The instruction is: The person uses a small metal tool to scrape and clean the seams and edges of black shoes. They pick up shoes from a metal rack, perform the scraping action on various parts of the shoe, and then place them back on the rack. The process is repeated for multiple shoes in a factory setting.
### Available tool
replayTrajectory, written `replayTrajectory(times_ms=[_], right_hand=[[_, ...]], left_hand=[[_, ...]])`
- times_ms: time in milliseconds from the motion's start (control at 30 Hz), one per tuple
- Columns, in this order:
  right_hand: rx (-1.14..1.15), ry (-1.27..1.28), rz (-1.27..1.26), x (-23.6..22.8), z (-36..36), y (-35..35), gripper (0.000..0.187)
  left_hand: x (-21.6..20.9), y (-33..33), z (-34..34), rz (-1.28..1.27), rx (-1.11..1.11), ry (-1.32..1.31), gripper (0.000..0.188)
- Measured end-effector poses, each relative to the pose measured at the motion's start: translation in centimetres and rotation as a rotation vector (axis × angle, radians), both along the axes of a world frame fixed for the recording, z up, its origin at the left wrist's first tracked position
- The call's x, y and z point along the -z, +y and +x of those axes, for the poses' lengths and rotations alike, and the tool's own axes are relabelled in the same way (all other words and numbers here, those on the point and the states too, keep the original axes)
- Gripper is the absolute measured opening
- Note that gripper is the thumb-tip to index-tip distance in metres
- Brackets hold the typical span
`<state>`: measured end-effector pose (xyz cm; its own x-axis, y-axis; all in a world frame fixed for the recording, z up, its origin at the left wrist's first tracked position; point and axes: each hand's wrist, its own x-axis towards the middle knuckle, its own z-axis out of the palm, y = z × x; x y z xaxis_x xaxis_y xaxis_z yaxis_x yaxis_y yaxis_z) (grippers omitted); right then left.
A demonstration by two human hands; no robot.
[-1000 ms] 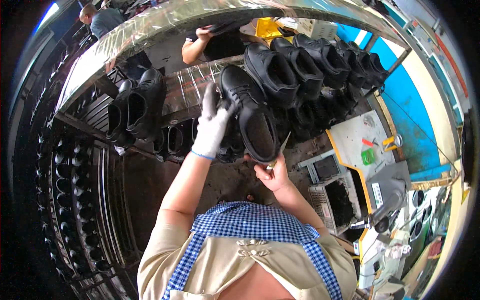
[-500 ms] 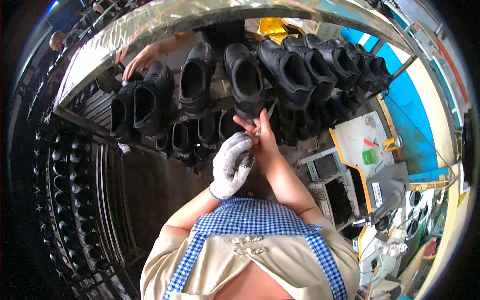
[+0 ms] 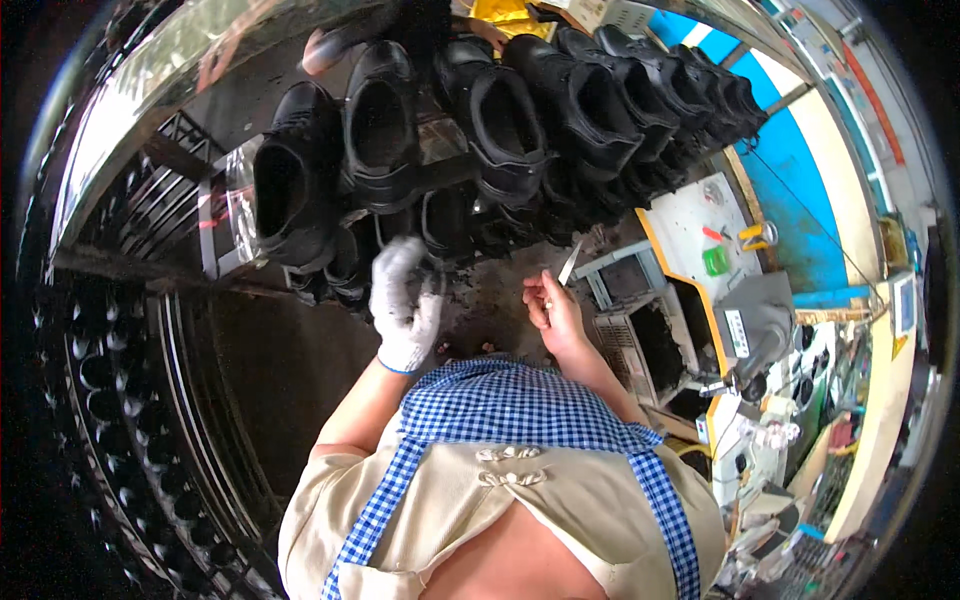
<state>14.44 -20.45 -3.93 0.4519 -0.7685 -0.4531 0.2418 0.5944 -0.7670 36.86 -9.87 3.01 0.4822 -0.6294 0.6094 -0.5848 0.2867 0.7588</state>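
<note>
My left hand (image 3: 403, 305), in a white knitted glove, is raised below the front row of shoes and blurred by motion. Its thumb stands apart from the fingers, and I see nothing held. The nearest black shoe (image 3: 447, 225) is on the lower level, just beyond the glove. My bare right hand (image 3: 556, 315) is apart from the shoes, to the right. Its curled fingers grip a slim pointed blade (image 3: 570, 263) that points up and away; its handle is mostly hidden. Ahead, larger black shoes (image 3: 382, 125) stand in a row with their heels toward me.
A metal rack frame (image 3: 170, 150) surrounds the shoes. Another person's hand (image 3: 316, 52) is behind them. At right, a white worktable (image 3: 690, 215) carries a green container (image 3: 715, 262) and a yellow tape roll (image 3: 757, 236). A grey machine (image 3: 760, 310) stands beside it. Dark racks (image 3: 110, 400) line the left.
My hands have separated: the gloved left moved left, and the right drew back to the right with the blade. The leftmost upper shoe, touched earlier by another person's hand, is gone from its place.
</note>
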Motion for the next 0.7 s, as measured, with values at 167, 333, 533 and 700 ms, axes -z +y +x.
replayTrajectory(times_ms=[167,333,533,700], right_hand=[[-0.013,0.043,-0.233,-2.0,0.6,-0.8,0.042],[-0.111,-0.152,-0.347,-5.4,4.2,-3.6,0.046],[-0.177,-0.307,-0.298,-7.3,7.0,-6.0,0.05],[-0.262,-0.216,-0.313,-6.0,4.4,-7.8,0.038]], left_hand=[[-6.6,-1.7,3.0,-0.152,-0.184,-0.433,0.05],[-12.0,-5.4,4.3,0.208,-0.351,-0.633,0.065],[-11.2,-7.8,2.3,0.191,-0.213,-0.563,0.053],[-11.9,-8.4,0.1,0.284,-0.264,-0.556,0.054]])
